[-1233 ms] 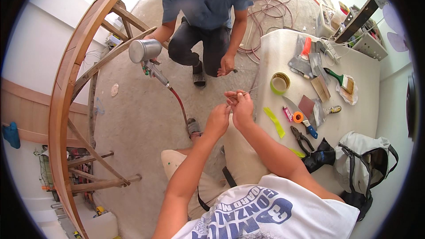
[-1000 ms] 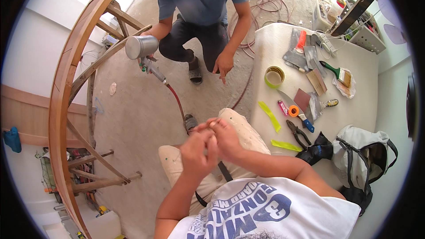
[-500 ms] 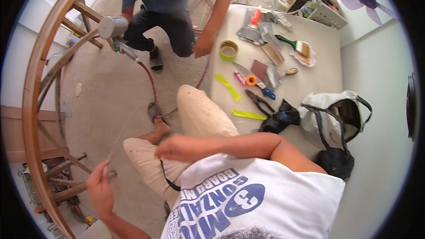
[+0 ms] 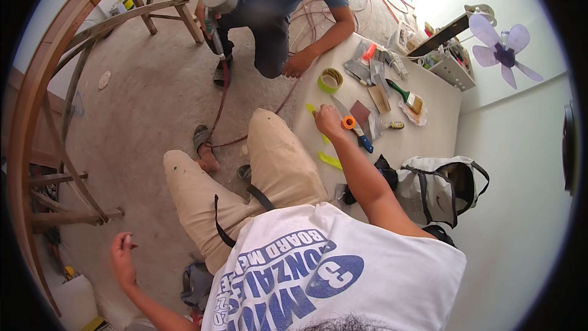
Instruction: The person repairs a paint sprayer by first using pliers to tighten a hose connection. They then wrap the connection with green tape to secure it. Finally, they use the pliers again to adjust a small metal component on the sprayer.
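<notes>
My right hand is over the near left part of the cloth-covered table, fingers curled down onto its top. Beneath it lies a yellow-green tape strip, partly covered; whatever the fingers hold is hidden. An orange ring-shaped roll and a blue-handled putty knife are just right of that hand. A second yellow-green strip lies nearer me. At the lower left, my left hand is raised over the floor, fingers curled toward the thumb. What it pinches, if anything, is too small to name.
A green tape roll, a paintbrush and scrapers lie farther up the table, a bag beside it. Across from me a crouching person holds a spray gun with a red hose. A wooden frame stands left.
My right hand has moved from above my lap to the strip on the table. A pink object there is now out of sight. My left hand has shifted slightly down and left.
</notes>
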Motion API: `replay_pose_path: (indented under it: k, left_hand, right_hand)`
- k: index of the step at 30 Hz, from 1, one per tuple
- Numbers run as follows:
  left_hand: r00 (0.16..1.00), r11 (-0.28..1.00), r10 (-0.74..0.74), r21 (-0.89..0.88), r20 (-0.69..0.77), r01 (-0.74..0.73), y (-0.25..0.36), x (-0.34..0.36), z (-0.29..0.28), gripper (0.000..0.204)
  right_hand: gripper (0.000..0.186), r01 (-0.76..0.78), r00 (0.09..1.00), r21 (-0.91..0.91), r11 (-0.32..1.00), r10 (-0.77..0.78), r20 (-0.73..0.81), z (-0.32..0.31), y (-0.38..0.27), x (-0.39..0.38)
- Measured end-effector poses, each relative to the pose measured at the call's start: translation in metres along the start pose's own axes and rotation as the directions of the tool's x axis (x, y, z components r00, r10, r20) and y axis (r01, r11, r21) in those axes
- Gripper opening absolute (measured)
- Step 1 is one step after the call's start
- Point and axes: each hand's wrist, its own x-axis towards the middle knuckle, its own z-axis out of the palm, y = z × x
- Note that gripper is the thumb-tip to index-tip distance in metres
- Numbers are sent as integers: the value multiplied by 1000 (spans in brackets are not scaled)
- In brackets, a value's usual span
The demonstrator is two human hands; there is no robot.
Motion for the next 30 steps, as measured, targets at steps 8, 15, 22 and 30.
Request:
replay_pose_path:
  k: [8, 15, 22, 30]
  left_hand:
    - [989, 978, 129, 174, -78, -114, 30, 38, 67, 30]
    - [893, 906, 353, -341, 279, -252, 141, 81, 162, 26]
    - [803, 773, 457, -618, 382, -146, 172, 70, 263, 39]
    - [930, 779, 307, -615, 203, -122, 184, 62, 242, 15]
  right_hand:
    - [36, -168, 984, 185, 968, 154, 84, 18, 7, 13]
    - [23, -139, 986, 490, 861, 75, 147, -6, 7, 12]
    - [16, -122, 840, 903, 413, -441, 316, -110, -132, -108]
    - [21, -91, 693, 877, 471, -602, 396, -113, -168, -129]
